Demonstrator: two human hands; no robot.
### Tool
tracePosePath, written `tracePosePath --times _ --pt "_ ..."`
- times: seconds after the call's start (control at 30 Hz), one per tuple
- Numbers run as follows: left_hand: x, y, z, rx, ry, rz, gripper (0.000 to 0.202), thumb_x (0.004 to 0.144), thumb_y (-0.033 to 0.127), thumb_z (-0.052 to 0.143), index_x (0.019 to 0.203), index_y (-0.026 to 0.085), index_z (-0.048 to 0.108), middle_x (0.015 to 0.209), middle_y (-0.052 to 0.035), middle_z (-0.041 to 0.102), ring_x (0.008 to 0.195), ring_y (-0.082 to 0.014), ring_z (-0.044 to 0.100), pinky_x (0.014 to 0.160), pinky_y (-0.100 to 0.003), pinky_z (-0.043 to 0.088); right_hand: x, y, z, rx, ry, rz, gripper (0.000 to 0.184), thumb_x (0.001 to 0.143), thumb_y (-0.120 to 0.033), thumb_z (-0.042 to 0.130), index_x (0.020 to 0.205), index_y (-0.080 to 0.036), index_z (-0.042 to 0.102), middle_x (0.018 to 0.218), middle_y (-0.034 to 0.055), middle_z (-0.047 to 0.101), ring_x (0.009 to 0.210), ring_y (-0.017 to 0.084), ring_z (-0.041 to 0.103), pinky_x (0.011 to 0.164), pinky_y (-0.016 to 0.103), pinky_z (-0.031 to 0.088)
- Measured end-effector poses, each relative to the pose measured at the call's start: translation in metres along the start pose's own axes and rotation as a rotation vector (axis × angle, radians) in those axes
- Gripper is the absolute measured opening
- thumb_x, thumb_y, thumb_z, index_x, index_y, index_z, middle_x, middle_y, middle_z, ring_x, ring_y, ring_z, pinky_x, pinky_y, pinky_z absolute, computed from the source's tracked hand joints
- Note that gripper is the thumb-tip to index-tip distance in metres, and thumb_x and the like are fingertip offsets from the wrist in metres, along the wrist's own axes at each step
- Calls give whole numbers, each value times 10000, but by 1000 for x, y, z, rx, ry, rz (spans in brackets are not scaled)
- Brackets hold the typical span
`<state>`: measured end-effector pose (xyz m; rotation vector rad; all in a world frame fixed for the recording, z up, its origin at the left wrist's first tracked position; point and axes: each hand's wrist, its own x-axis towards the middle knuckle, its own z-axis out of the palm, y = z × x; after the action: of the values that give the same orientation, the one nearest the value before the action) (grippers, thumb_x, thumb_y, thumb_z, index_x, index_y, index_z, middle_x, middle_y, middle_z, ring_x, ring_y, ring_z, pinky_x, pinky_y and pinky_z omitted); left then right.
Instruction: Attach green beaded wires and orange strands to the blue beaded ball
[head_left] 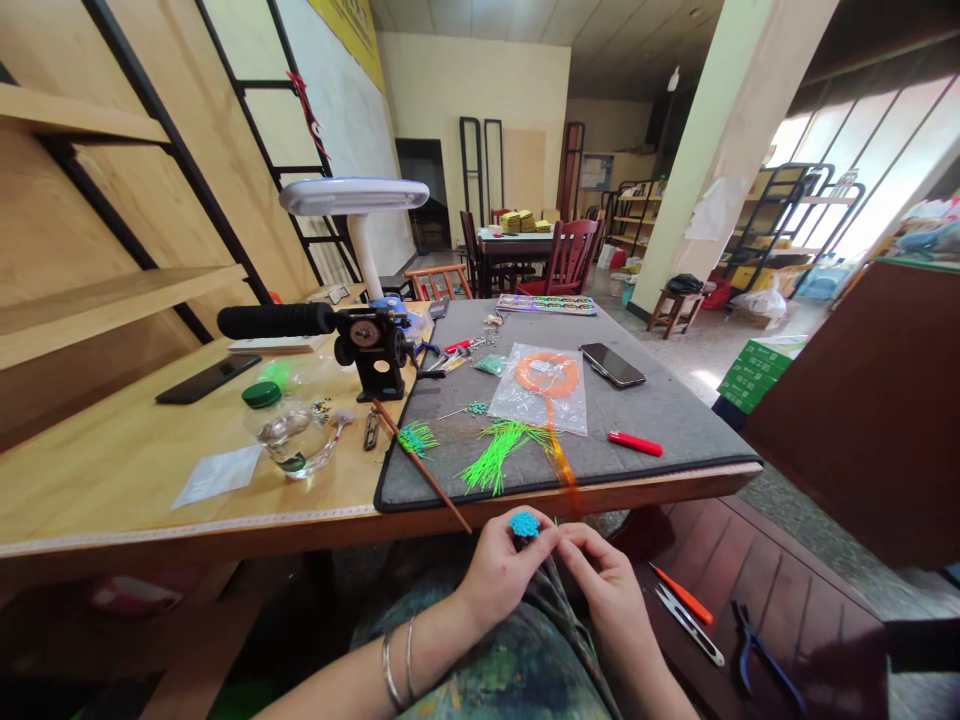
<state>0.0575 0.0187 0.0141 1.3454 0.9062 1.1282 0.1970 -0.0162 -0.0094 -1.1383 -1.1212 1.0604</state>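
Above my lap, my left hand (501, 568) is closed around a round cluster of small bright-blue, bead-like tips (524, 524); its lower part is hidden by the fingers. My right hand (606, 572) is pinched shut close beside it, fingertips nearly meeting the left thumb. A tiny green tip shows between the hands, but what the right fingers grip is too small to make out. On the grey mat ahead lie a bundle of neon-green strands (495, 455), orange filament (559, 460) and a plastic bag with a coil of orange line (544, 385).
A brown stick (424, 465) overhangs the table edge. On the mat are a red-handled tool (635, 443) and a phone (613, 364). Left stand a black clamp device (371, 350) and a water jar (289, 435). Snips (690, 625) and pliers (761, 655) lie at right.
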Motion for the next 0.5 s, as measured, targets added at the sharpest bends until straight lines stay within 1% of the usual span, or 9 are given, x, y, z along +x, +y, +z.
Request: tracePosePath --times 0.1,0.2,0.33,0.5 --pt "4 5 2 -2 19 14 227 729 375 721 722 152 681 701 -42 669 697 -188 582 704 -288 465 3 -12 -1 69 -41 71 306 735 -485 728 739 -180 710 790 44 679 790 211 585 765 295 461" --pt "9 12 3 18 19 49 228 717 369 719 657 155 669 640 -27 646 651 -176 566 669 -278 457 8 -21 -1 122 -73 101 347 695 -516 748 695 -171 709 760 37 671 762 202 575 721 279 456" --pt "19 26 5 58 9 97 191 712 324 699 633 154 658 600 -12 616 612 -157 538 625 -260 433 20 -26 -2 205 -71 154 353 645 -514 785 671 -171 707 725 23 676 688 173 564 668 263 449" --pt "40 39 7 72 11 130 174 709 284 664 589 164 626 571 1 596 584 -145 529 616 -261 434 40 -26 -5 196 -46 138 331 635 -475 798 710 -156 751 657 20 670 579 123 491 541 217 373"
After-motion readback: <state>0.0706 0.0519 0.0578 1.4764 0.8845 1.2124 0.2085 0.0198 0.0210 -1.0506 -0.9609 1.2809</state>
